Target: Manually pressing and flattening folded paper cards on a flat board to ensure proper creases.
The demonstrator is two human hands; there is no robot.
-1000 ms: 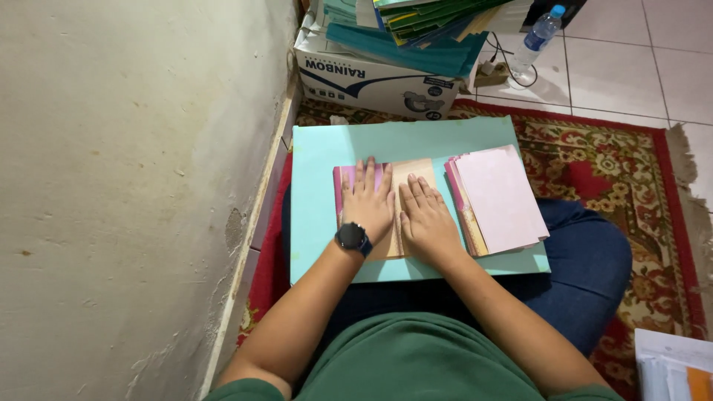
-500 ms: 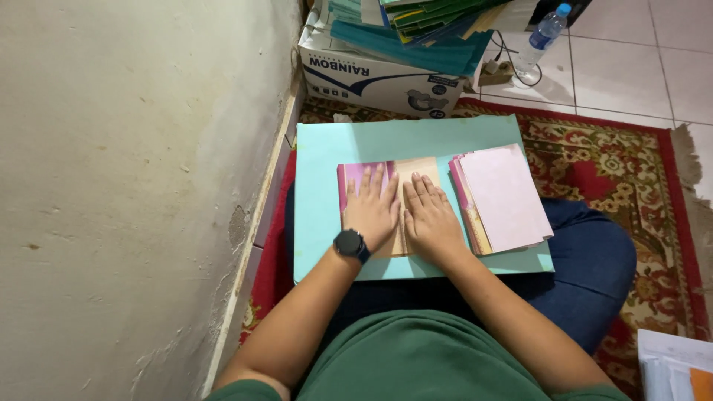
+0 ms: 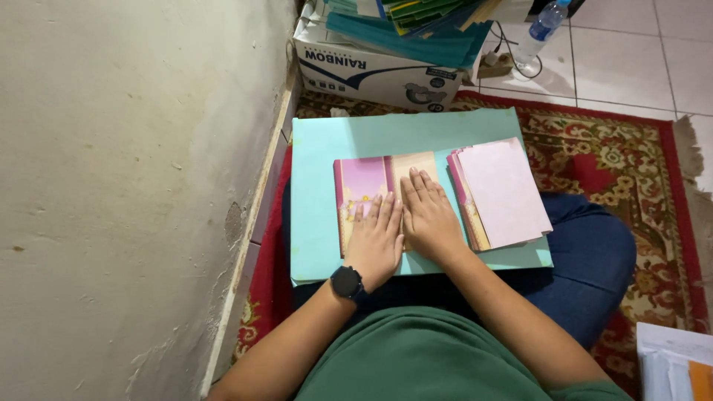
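Your hands lie side by side on the folded card (image 3: 371, 186), which rests on the board (image 3: 319, 208) across your lap. The card stack (image 3: 501, 193) sits right of it; the box (image 3: 371, 70) stands behind.

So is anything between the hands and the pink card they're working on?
Nothing visible. Both the left hand and right hand lie flat on the pink card, which rests on the teal board. The card stack sits apart, to the right.

The left hand (image 3: 376, 241) and right hand (image 3: 428, 217) hid the near middle of the pink and tan card (image 3: 364, 182). The far cardboard box (image 3: 375, 63), the plastic bottle (image 3: 544, 24) and the near-right papers (image 3: 672, 364) ran off the frame.
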